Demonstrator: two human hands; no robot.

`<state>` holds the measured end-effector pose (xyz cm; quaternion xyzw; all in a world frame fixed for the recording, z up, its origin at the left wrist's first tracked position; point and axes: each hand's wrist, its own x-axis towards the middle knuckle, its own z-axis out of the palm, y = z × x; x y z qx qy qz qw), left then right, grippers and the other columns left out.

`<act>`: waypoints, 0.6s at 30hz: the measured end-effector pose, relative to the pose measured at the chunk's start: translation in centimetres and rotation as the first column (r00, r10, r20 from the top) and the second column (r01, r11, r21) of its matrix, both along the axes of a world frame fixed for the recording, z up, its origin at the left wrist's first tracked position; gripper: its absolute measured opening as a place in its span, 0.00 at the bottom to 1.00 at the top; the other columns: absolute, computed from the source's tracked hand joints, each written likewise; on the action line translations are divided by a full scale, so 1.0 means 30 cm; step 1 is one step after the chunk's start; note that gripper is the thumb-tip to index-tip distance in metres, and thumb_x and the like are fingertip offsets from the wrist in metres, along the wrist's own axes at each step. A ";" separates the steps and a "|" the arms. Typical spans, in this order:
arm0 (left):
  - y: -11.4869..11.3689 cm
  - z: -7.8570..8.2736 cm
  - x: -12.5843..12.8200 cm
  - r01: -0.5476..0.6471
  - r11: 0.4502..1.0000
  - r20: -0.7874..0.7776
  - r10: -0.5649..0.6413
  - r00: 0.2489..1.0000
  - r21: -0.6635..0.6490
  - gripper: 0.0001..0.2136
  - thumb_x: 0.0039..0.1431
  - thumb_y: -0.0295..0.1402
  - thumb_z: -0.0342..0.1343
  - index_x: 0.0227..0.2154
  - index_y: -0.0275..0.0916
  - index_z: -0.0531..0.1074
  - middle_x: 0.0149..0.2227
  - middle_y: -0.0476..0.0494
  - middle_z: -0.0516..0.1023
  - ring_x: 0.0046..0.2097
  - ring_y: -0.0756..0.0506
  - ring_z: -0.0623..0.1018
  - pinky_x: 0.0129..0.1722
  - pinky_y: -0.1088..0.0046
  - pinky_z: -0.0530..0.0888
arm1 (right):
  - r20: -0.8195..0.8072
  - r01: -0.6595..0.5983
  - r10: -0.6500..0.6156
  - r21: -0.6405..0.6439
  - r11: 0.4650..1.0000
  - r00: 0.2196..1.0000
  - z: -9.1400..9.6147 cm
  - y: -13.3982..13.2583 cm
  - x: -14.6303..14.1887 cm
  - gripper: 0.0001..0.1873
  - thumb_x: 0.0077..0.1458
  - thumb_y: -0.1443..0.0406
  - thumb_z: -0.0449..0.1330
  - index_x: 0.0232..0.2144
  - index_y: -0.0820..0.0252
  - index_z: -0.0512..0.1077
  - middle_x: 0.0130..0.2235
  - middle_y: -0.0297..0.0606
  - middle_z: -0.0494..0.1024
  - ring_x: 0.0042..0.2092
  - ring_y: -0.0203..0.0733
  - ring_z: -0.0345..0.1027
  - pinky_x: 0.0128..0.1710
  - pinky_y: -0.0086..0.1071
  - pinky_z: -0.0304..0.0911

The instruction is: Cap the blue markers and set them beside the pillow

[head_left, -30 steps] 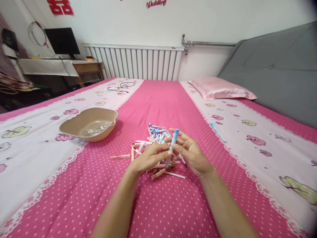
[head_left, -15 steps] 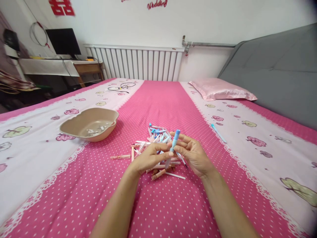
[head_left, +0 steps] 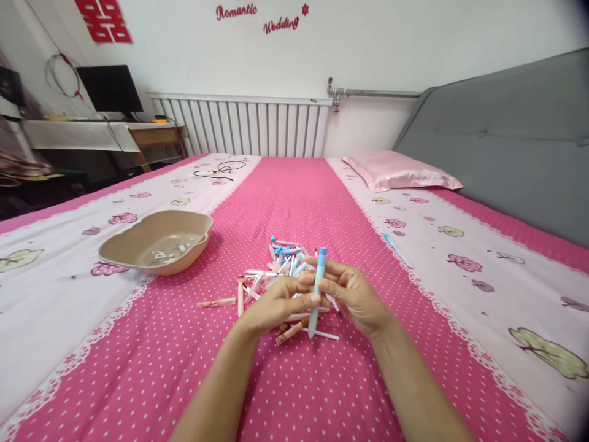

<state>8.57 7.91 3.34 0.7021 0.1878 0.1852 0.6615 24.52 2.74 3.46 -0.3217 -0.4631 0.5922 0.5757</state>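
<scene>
Between my two hands is a light-blue pen (head_left: 318, 276) with a darker blue top end and a translucent, pale lower part. It stands nearly upright, pointing down. My left hand (head_left: 280, 302) pinches it from the left with thumb and fingers. From the right, my right hand (head_left: 354, 294) grips it the same way, its fingers curled behind. Under and beyond the hands lies a loose pile of pen parts (head_left: 288, 252) in pink, white and blue, partly hidden by my fingers. A brown-and-peach pen piece (head_left: 291, 333) and a thin white stick (head_left: 324, 334) lie just below the hands.
A beige basin (head_left: 184, 261) holding small white pieces sits to the left on the bed. A light-blue pen piece (head_left: 398, 250) lies apart on the right. Farther off are a pink pillow (head_left: 400, 170), a black cable (head_left: 230, 167) and a white radiator (head_left: 248, 126).
The pen has turned more upright, and its lower part now shows below my fingers. Both hands remain on it. The camera view has shifted slightly up and to the right.
</scene>
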 end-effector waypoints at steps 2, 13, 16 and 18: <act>-0.001 -0.009 -0.009 0.086 0.989 0.006 -0.086 0.996 -0.119 0.18 0.56 0.46 0.51 0.38 0.35 0.74 0.19 0.50 0.66 0.15 0.57 0.56 0.14 0.79 0.55 | 0.007 -0.056 0.056 0.009 0.998 0.998 0.004 -0.004 0.005 0.24 0.47 0.64 0.63 0.49 0.51 0.69 0.38 0.37 0.79 0.21 0.28 0.64 0.22 0.24 0.62; 0.012 0.009 0.028 -0.233 0.922 0.042 0.232 0.972 0.310 0.15 0.53 0.41 0.55 0.22 0.33 0.75 0.22 0.48 0.70 0.30 0.50 0.68 0.32 0.75 0.65 | 0.115 0.114 -0.119 0.050 0.992 0.986 -0.004 0.007 0.001 0.21 0.44 0.62 0.65 0.44 0.55 0.73 0.39 0.40 0.79 0.38 0.43 0.73 0.29 0.32 0.70; 0.017 0.007 0.040 -0.309 0.845 0.046 0.322 0.946 0.437 0.15 0.52 0.40 0.56 0.18 0.34 0.74 0.22 0.47 0.72 0.30 0.49 0.69 0.34 0.73 0.65 | 0.123 0.170 -0.175 0.049 0.984 0.977 -0.004 0.012 -0.005 0.22 0.44 0.63 0.65 0.45 0.56 0.73 0.40 0.40 0.79 0.40 0.44 0.73 0.33 0.34 0.70; 0.018 0.005 0.049 -0.353 0.771 0.047 0.389 0.920 0.531 0.12 0.51 0.38 0.57 0.18 0.36 0.75 0.22 0.47 0.72 0.29 0.48 0.70 0.35 0.72 0.64 | 0.124 0.199 -0.202 0.036 0.979 0.971 -0.005 0.015 -0.010 0.22 0.43 0.62 0.65 0.44 0.56 0.73 0.40 0.40 0.79 0.38 0.43 0.74 0.33 0.34 0.71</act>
